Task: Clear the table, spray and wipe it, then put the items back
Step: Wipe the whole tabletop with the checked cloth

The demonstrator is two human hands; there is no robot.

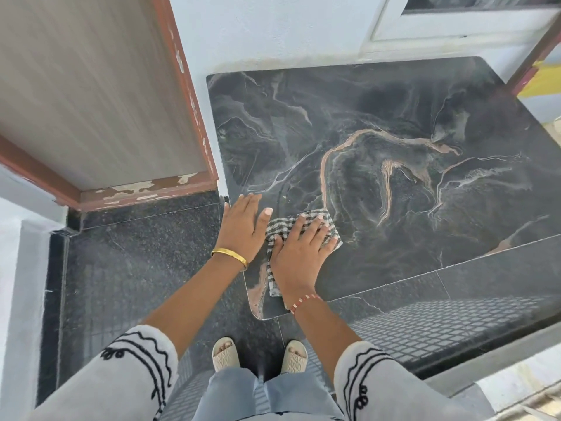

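Nearest the camera: white sleeves with black trim, pale trousers, two sandalled feet on the dark speckled floor (136,268), standing at the near left corner of the table (394,117). Right hand (300,250) lies flat, fingers straight and spread, pressing the checked cloth (303,221) onto the dark marbled top just in from that corner; one end of the cloth trails back under the wrist toward the near edge. Nothing is gripped, the palm simply bears down on the fabric. Left hand (243,226), gold bangle at the wrist, rests open and flat on the top just left of the cloth, touching the left edge, holding nothing; judged to be bracing. Farther out, the slab shows only its pale and tan veining, no items on it anywhere in view, so the clearing step looks done. No spray bottle in view, and whether the surface is wet cannot be told. Wiping appears under way at the near left corner; the middle and the far right remain for the cloth to reach. The removed items are not visible, so returning them is left. Far left, a wooden door (91,86) with a chipped red-brown frame; far side, a white wall (273,31).
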